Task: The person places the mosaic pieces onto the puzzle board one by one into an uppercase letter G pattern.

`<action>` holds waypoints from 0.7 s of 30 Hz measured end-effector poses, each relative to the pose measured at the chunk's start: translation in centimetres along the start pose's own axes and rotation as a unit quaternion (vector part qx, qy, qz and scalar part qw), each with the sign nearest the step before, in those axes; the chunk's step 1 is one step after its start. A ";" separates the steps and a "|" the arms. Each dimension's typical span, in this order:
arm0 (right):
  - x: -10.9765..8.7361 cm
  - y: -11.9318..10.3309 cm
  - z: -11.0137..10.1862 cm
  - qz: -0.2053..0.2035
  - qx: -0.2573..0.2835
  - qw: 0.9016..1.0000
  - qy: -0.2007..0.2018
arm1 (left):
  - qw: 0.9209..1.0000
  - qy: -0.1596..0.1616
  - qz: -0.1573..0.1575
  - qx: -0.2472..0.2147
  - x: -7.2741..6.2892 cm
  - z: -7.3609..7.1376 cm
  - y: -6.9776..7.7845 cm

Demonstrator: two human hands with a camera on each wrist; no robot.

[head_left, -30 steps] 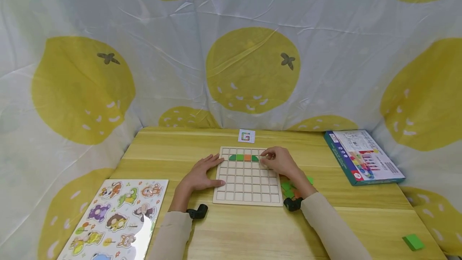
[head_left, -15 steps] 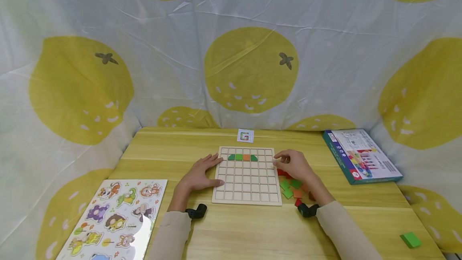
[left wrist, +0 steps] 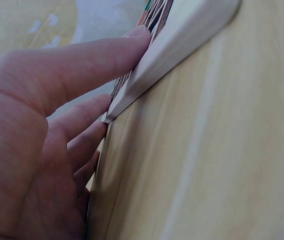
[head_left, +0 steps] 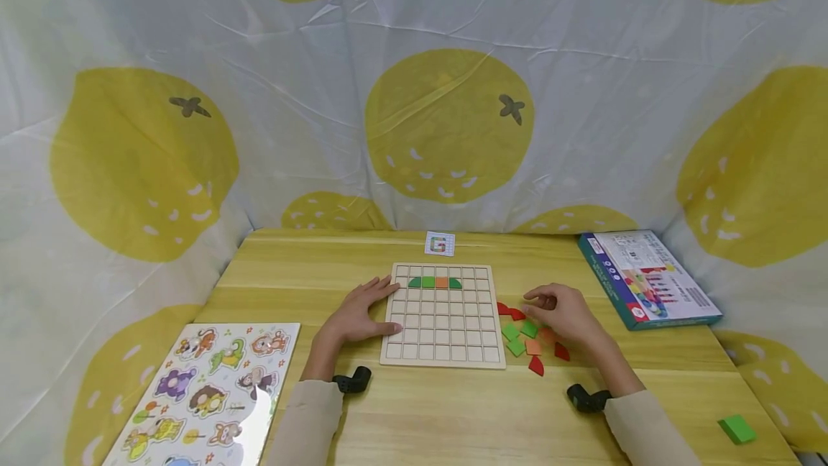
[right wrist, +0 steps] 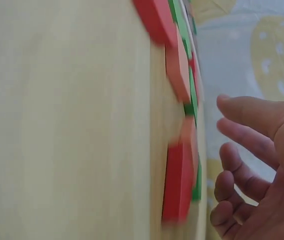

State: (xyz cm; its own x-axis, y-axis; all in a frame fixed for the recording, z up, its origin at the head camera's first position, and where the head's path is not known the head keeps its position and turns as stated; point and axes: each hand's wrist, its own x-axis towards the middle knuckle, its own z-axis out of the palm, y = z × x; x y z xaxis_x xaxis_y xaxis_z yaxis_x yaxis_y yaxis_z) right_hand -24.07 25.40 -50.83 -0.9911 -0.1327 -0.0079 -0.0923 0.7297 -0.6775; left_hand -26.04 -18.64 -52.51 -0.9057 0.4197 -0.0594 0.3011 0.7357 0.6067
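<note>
A wooden grid board (head_left: 446,322) lies on the table with a row of green and orange tiles (head_left: 428,282) set near its far side. My left hand (head_left: 354,313) rests on the board's left edge, fingers spread, the thumb touching the rim in the left wrist view too. Over a loose cluster of tiles right of the board hovers my right hand (head_left: 564,313), its fingers loosely bent and holding nothing. Beneath and beside it lie green square tiles (head_left: 515,346), an orange tile (head_left: 532,347) and red quarter-round tiles (head_left: 536,364). In the right wrist view a red tile (right wrist: 178,180) stays below the fingers.
Behind the board lies a small card (head_left: 440,244) with a coloured G pattern. An animal puzzle board (head_left: 213,387) occupies the left of the table. A flat box (head_left: 650,279) sits at the back right, and a green block (head_left: 737,429) near the right edge.
My right hand has moved right and toward me, from the board's upper right to above the loose tiles, uncovering more of them. My left hand has stayed in place on the board.
</note>
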 end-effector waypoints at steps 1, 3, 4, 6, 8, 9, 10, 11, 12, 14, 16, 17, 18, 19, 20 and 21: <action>-0.2 0.4 -0.3 -0.002 -0.005 1.000 0.000 | 1.000 0.001 -0.001 0.000 0.0 0.0 0.0; -0.6 1.1 -0.9 -0.004 -0.016 1.000 0.005 | 1.000 0.001 0.000 0.000 0.0 0.0 0.0; -0.8 1.5 -1.1 -0.006 -0.017 1.000 0.007 | 1.000 0.001 0.001 0.000 0.0 0.0 0.1; -1.1 2.1 -1.6 -0.008 -0.015 1.000 0.007 | 1.000 0.001 0.000 0.000 -0.1 -0.1 0.1; -1.3 2.7 -1.9 -0.011 -0.013 1.000 0.001 | 1.000 0.000 0.001 0.000 -0.1 -0.1 0.1; -1.5 2.9 -2.1 -0.017 -0.012 1.000 -0.005 | 1.000 -0.001 0.001 -0.001 -0.2 -0.1 0.2; -1.6 3.1 -2.2 -0.019 -0.012 1.000 -0.010 | 1.000 -0.001 0.000 -0.001 -0.2 -0.1 0.2; -1.8 3.3 -2.3 -0.022 -0.012 1.000 -0.016 | 1.000 -0.001 0.000 -0.002 -0.2 -0.1 0.2; -1.9 3.5 -2.4 -0.025 -0.012 0.999 -0.022 | 1.000 -0.002 0.001 -0.002 -0.2 -0.1 0.2; -2.3 3.8 -2.7 -0.031 -0.011 0.999 -0.034 | 1.000 -0.002 0.002 -0.002 -0.2 -0.1 0.2; -2.6 4.1 -2.9 -0.033 -0.007 0.999 -0.042 | 1.000 -0.001 0.003 -0.001 -0.2 -0.1 0.2; -2.7 4.2 -3.0 -0.036 -0.003 0.998 -0.047 | 1.000 -0.002 0.002 -0.001 -0.2 -0.1 0.2; -2.8 4.2 -3.1 -0.038 0.001 0.998 -0.050 | 1.000 -0.001 0.002 -0.001 -0.2 -0.1 0.2; -2.9 4.3 -3.1 -0.041 0.003 0.998 -0.053 | 1.000 -0.001 0.001 -0.001 -0.1 -0.1 0.2; -2.9 4.4 -3.1 -0.042 0.005 0.998 -0.053 | 1.000 0.000 0.000 -0.001 -0.1 -0.1 0.2; -3.0 4.4 -3.1 -0.042 0.007 0.998 -0.053 | 1.000 0.000 0.000 0.000 -0.1 -0.1 0.2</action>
State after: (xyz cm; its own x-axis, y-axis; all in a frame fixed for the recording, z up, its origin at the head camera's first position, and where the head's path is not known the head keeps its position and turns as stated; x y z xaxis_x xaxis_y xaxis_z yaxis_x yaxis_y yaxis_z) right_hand -21.85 31.12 -51.48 -0.9642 -0.2638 -0.0270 -0.1732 0.7036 -0.6892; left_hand -25.92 -18.58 -52.34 -0.9056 0.4199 -0.0596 0.3010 0.7354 0.6071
